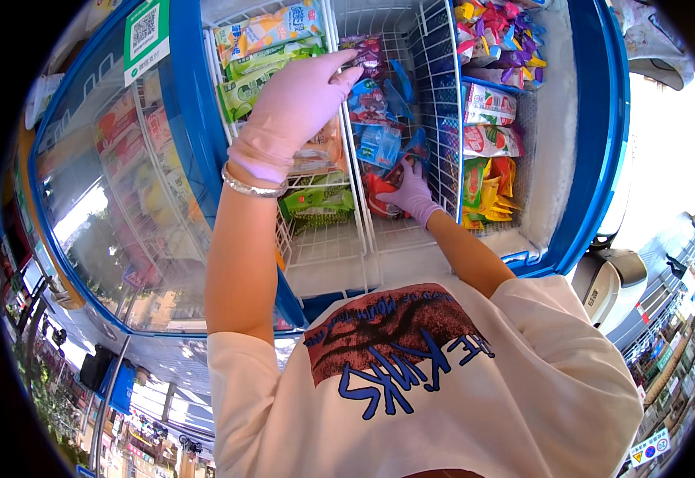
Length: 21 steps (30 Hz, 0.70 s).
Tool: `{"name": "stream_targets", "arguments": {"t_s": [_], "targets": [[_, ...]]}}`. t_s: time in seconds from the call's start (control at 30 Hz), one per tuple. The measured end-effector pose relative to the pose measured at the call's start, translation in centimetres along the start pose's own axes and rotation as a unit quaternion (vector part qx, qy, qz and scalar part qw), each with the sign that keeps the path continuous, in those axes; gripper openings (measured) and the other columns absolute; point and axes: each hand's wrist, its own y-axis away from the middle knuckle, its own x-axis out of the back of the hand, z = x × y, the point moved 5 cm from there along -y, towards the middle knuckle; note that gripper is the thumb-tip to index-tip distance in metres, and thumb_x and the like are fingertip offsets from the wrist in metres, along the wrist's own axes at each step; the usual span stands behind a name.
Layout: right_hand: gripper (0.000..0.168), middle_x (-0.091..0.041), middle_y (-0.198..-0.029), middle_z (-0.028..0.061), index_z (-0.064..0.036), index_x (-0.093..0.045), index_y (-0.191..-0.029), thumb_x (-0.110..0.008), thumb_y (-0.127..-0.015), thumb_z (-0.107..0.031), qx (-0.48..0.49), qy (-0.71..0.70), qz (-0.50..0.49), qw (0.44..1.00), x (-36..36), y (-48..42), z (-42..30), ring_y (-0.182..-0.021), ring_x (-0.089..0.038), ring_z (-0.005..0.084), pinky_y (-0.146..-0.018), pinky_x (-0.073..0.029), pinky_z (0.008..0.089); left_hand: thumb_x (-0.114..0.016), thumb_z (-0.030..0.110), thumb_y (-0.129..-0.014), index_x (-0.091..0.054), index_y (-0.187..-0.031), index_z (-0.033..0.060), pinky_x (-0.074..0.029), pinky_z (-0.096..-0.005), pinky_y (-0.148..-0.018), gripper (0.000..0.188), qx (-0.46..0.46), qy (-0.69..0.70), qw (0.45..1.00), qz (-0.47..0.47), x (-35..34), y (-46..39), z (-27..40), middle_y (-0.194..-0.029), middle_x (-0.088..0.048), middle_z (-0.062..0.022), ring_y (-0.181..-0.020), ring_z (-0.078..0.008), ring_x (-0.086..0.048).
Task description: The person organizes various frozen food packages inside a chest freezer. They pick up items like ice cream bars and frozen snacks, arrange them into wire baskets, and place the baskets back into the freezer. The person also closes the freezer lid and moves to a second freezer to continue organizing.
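Observation:
My left hand [300, 110], in a pale pink disposable glove, hangs over the wire divider [347, 128] between two freezer baskets. Its thumb and index finger are apart near a dark purple packet [371, 54]; whether they touch the basket rim I cannot tell. Lower in the middle basket, my gloved right hand [413, 191] grips a red packet [377, 194] at its end. Blue wrapped packets [380, 143] lie loosely just beyond that hand. Under my left hand, the left basket holds green packets [243, 95], orange packets [326, 146] and more green ones [317, 203] nearer me.
The chest freezer's blue frame [607, 149] curves around the right. A glass lid [114, 197] covers its left side, with a printed code card [146, 39] on it. In the right compartment lie colourful wrappers [497, 42], watermelon-print packets [491, 140] and yellow packets [494, 197].

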Motion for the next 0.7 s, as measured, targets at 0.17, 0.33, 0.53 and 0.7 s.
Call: {"name": "stream_targets", "arguments": {"t_s": [0.17, 0.33, 0.53, 0.7], "targets": [[0.076, -0.033, -0.145, 0.0249, -0.022, -0.054, -0.130, -0.086, -0.064, -0.040, -0.009, 0.043, -0.054, 0.998, 0.8, 0.0, -2.9, -0.131, -0.042, 0.0448, -0.102, -0.046, 0.0467, -0.053, 0.034, -0.101, -0.060, -0.133, 0.0094, -0.047, -0.0263, -0.074, 0.041, 0.060, 0.064, 0.993, 0.079, 3.0, -0.8, -2.2, -0.081, -0.065, -0.0062, -0.077, -0.0140, -0.060], [0.040, -0.042, -0.135, 0.0216, -0.017, -0.065, -0.108, -0.076, -0.070, -0.026, 0.122, 0.119, 0.002, 0.985, 1.5, 2.0, -4.6, -0.119, -0.050, 0.0460, -0.096, -0.048, 0.0490, -0.053, 0.032, -0.102, -0.059, -0.134, 0.0094, -0.046, -0.0240, -0.077, 0.039, 0.081, 0.122, 0.982, 0.120, 3.8, -0.9, -2.4, -0.081, -0.066, -0.0034, -0.078, -0.0105, -0.059], [0.044, -0.051, -0.128, 0.0233, -0.008, -0.062, -0.111, -0.075, -0.077, -0.032, 0.121, 0.032, 0.052, 0.991, 9.4, 4.2, -6.3, -0.113, -0.057, 0.0395, -0.096, -0.049, 0.0429, -0.054, 0.032, -0.102, -0.059, -0.135, 0.0094, -0.047, -0.0251, -0.079, 0.040, 0.097, 0.137, 0.978, 0.120, 3.9, -1.3, -2.1, -0.084, -0.069, -0.0050, -0.081, -0.0117, -0.062], [0.044, -0.054, -0.117, 0.0205, 0.000, -0.057, -0.109, -0.076, -0.080, -0.027, 0.234, -0.130, 0.231, 0.935, 21.4, 4.7, -13.3, -0.105, -0.059, 0.0378, -0.086, -0.051, 0.0410, -0.054, 0.033, -0.102, -0.059, -0.135, 0.0091, -0.048, -0.0262, -0.079, 0.041, 0.071, 0.112, 0.983, 0.131, 3.6, -1.2, -2.4, -0.085, -0.070, -0.0066, -0.082, -0.0140, -0.065]]}}
